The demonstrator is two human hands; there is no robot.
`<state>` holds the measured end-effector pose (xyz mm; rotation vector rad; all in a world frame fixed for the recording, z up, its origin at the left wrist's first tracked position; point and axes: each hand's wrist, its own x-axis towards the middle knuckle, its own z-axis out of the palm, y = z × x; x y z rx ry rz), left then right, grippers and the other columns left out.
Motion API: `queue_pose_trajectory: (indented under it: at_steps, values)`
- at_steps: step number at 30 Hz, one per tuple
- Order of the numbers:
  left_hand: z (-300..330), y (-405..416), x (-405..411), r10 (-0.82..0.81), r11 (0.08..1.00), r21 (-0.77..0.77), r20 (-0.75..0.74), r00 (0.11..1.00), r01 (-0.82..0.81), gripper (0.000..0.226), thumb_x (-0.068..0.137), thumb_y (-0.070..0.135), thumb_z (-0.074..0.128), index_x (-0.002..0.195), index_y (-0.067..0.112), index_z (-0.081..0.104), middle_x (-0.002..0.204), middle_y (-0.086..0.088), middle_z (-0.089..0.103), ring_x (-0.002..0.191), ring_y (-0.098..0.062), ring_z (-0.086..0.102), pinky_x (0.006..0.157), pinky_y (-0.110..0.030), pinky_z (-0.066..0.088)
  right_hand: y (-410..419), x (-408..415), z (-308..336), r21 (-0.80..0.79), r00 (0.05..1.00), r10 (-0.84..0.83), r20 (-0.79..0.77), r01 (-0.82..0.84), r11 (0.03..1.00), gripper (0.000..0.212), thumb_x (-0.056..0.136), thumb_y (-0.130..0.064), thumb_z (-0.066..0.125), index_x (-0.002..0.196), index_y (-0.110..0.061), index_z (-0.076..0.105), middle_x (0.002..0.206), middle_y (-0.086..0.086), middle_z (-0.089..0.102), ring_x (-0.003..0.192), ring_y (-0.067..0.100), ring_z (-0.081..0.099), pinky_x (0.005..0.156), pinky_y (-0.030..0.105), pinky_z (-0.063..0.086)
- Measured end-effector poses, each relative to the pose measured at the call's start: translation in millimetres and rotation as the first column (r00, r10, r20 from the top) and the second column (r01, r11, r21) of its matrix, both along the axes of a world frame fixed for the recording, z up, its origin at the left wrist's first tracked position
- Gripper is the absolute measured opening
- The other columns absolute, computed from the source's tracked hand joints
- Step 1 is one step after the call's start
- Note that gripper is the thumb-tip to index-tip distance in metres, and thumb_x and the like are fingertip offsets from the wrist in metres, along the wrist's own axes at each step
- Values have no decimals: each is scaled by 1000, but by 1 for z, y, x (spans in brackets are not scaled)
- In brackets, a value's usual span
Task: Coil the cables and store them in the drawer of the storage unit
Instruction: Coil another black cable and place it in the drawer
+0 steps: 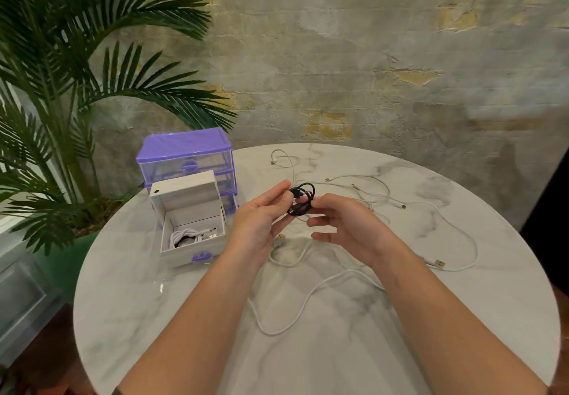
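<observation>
A small black cable [303, 199], wound into a tight coil, hangs above the table's middle between both hands. My left hand [261, 223] pinches its left side with thumb and fingers. My right hand [341, 225] grips the coil's right side with curled fingers. The purple storage unit [184, 155] stands at the table's left. Its lowest drawer [192, 236] is pulled far out and holds a coiled white cable [187, 236] with a dark one. Several loose white cables [385, 197] sprawl over the table behind and under my hands.
The round marble table [154, 317] ends close behind the storage unit. A palm plant [61, 102] stands left of the table, its fronds reaching over the unit. A white cable [308, 305] loops near my forearms. A USB plug [438, 262] lies at the right.
</observation>
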<state>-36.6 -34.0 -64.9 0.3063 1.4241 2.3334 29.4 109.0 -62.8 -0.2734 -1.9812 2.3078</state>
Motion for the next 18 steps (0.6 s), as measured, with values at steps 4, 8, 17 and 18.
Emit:
queue_pose_trajectory:
  at_steps: [4,8,17,18]
  values:
    - [0,2,2,47,999,-16,-36,998,-48,27,85,2,68,110,13,71,94,-3,76,84,-12,71,78,-22,58,-6,-1,-1,88,998,23,52,-27,996,30,86,-39,67,105,-18,75,104,-2,62,89,15,54,74,32,52]
    - [0,4,5,68,996,-52,-84,994,-73,27,87,3,67,111,12,70,83,2,75,75,-7,70,65,-16,55,-9,-2,-3,106,998,1,66,-8,994,32,86,-40,69,105,-16,74,107,0,64,88,14,55,72,29,53]
    - [2,4,9,113,991,-64,-109,988,-120,30,87,2,66,115,10,69,104,-8,73,92,-15,69,77,-21,58,-8,-2,-3,0,997,61,50,-62,998,22,89,-37,66,83,-17,73,88,-1,60,83,18,57,80,35,54]
    - [2,4,9,113,991,-64,-109,988,-121,29,87,2,66,115,10,69,103,-7,73,91,-14,69,77,-21,58,-9,-2,-3,14,997,68,34,-68,998,21,89,-34,67,88,-14,72,89,0,61,82,19,57,80,36,54]
